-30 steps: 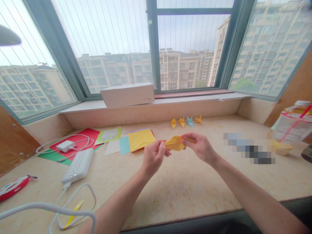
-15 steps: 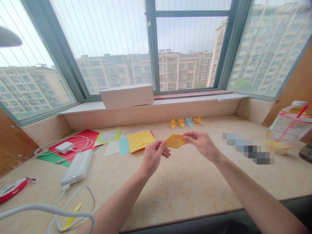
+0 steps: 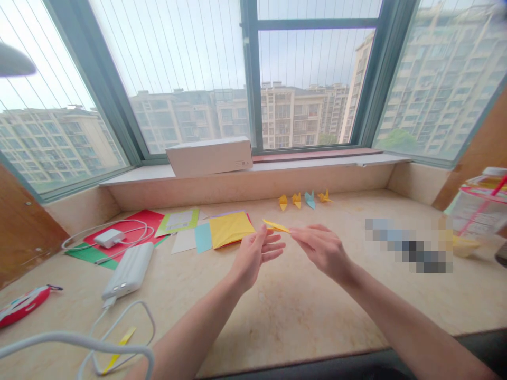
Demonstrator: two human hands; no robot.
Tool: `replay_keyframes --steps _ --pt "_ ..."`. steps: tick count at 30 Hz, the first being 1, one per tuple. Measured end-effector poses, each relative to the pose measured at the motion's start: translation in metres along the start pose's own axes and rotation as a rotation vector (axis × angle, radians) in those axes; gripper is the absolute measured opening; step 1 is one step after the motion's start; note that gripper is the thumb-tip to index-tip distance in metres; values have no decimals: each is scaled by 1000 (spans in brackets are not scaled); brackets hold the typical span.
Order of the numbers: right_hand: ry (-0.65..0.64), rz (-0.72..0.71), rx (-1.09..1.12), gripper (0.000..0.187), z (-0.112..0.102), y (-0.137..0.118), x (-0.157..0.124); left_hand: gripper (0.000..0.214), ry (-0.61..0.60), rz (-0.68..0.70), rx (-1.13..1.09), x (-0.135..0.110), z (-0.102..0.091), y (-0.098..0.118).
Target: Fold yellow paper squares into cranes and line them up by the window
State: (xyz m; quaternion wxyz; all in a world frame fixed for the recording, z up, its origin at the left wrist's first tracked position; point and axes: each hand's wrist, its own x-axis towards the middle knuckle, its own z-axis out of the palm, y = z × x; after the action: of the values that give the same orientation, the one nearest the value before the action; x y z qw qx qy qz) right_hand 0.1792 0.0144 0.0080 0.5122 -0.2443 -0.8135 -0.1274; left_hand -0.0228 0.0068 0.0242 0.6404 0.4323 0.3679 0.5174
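Both hands are raised over the marble counter (image 3: pixel 301 301) with a yellow folded paper (image 3: pixel 276 226) between them, seen almost edge-on. My left hand (image 3: pixel 255 255) touches its left end with thumb and forefinger, the other fingers spread. My right hand (image 3: pixel 321 247) pinches its right end. Several small folded paper cranes (image 3: pixel 303 199), yellow and one blue, stand in a row behind the hands. A pile of coloured paper sheets (image 3: pixel 228 228) lies just left of my left hand.
A white power bank (image 3: pixel 129 269) with cables, a white charger (image 3: pixel 108 237) on red and green paper, and a red object (image 3: pixel 21 307) lie at the left. A white box (image 3: pixel 209 155) sits on the sill. A clear cup with a pink straw (image 3: pixel 477 211) stands far right.
The folded paper has turned from broadside to nearly edge-on and risen a little. My left fingers have spread apart, and both hands have shifted slightly.
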Motion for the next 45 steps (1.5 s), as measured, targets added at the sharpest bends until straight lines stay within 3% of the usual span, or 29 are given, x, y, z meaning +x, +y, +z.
replay_keyframes --steps 3,7,9,13,16,19,23,29,36,45 --pt "-192 -173 7 24 6 -13 4 42 -99 80 0 -1 0 -3" --pt "-281 -163 86 19 11 -24 6 36 -57 158 79 1 -4 -6" --pt "-194 -40 129 16 12 -23 6 35 -59 164 139 2 -4 -8" --pt "28 344 163 17 15 -15 4 39 -132 158 274 2 -3 -13" --pt "18 531 255 25 19 -9 2 42 -221 152 286 1 -1 -16" --pt "-22 629 392 22 21 -7 1 43 -254 153 280 0 0 -17" --pt "-22 615 459 21 19 -9 2 40 -251 161 270 0 0 -17" --pt "-101 581 459 37 17 -12 4 38 -147 181 281 2 -3 -17" --pt "-106 655 462 33 17 -8 4 39 -265 257 263 -4 3 -10" --pt "-84 619 456 33 19 -6 1 38 -240 175 173 -2 2 -13"
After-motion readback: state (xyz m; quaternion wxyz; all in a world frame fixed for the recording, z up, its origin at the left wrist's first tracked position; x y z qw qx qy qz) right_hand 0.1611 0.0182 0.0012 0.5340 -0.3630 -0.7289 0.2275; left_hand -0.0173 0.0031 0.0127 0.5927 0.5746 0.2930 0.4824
